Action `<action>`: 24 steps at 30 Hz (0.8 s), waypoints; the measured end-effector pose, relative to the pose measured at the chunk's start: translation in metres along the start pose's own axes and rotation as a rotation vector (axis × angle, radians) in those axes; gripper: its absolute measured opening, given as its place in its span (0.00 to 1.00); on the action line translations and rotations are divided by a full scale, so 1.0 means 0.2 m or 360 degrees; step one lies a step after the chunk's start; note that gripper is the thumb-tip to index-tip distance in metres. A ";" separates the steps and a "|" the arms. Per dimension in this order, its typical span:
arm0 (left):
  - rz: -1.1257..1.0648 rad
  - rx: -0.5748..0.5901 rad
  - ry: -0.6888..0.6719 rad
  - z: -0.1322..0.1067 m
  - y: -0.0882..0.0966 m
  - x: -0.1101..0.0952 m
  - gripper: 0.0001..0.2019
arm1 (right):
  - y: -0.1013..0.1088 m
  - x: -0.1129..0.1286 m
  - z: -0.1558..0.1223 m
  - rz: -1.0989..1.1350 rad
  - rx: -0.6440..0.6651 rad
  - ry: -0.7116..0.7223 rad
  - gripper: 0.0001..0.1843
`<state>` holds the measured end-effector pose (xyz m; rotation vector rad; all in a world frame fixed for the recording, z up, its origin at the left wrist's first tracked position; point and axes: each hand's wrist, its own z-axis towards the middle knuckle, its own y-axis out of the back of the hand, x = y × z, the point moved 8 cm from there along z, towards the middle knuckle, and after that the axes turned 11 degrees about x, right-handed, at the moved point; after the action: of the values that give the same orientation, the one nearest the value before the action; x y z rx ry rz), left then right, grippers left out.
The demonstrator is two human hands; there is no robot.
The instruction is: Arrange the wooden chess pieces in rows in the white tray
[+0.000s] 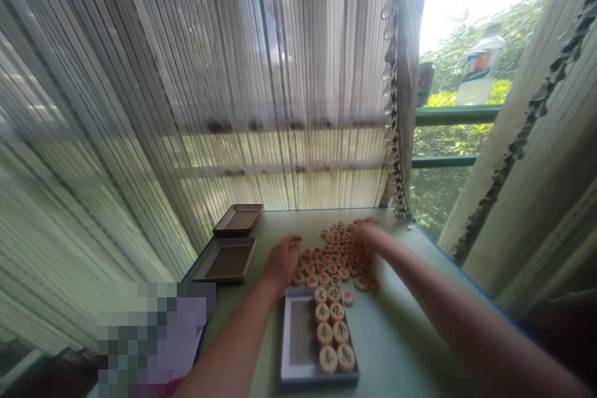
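A loose pile of round wooden Chinese chess pieces, marked with red or dark characters, spreads over the table. My left hand rests at the pile's left edge, open, its fingers curved toward the pieces. On the far right side of the pile, my right hand reaches over the pieces with fingers stretched out; it is slightly blurred and hides some of them. Nearer to me lies a shallow box. Two columns of dark-marked chess pieces fill its right side, while the left side shows bare bottom.
Two more shallow box parts lie at the table's left edge. The pale green table has a blue rim. Behind hang string curtains; a bottle and a can stand on a green railing.
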<state>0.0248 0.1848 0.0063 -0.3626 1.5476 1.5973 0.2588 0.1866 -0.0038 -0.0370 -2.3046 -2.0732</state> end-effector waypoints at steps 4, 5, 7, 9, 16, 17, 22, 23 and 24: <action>-0.0095 -0.0175 -0.0058 0.00 0.05 -0.02 0.13 | 0.05 -0.04 0.15 0.0282 -0.0173 0.0024 0.23; -0.0048 -0.0204 -0.0052 -0.01 0.06 -0.02 0.13 | 0.04 -0.03 0.18 0.0349 -0.0192 0.0063 0.23; 0.0122 -0.0231 0.0004 -0.02 0.09 -0.03 0.13 | 0.01 0.00 0.22 0.0380 -0.0186 0.0156 0.22; 0.0329 -0.0217 0.0101 -0.02 0.10 -0.03 0.13 | -0.01 0.02 0.23 0.0363 -0.0183 0.0204 0.21; 0.0704 -0.0100 0.0519 -0.03 0.20 0.09 0.14 | -0.03 0.00 0.23 0.0403 -0.0127 0.0241 0.23; 0.0719 -0.0048 0.0544 -0.03 0.21 0.10 0.14 | -0.04 0.00 0.23 0.0389 -0.0099 0.0240 0.23; 0.0787 0.0320 0.0367 -0.08 0.18 0.05 0.12 | -0.07 0.01 0.25 0.0347 0.0016 0.0152 0.25; 0.0803 0.0384 0.0346 -0.09 0.17 0.03 0.12 | -0.07 0.01 0.25 0.0342 0.0035 0.0147 0.25; 0.0820 0.0438 0.0329 -0.11 0.15 0.02 0.13 | -0.07 0.02 0.25 0.0336 0.0054 0.0146 0.25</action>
<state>-0.0066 0.1707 0.0200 0.0330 2.1145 1.7292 0.2536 0.2356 -0.0232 -0.1722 -2.1774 -1.8930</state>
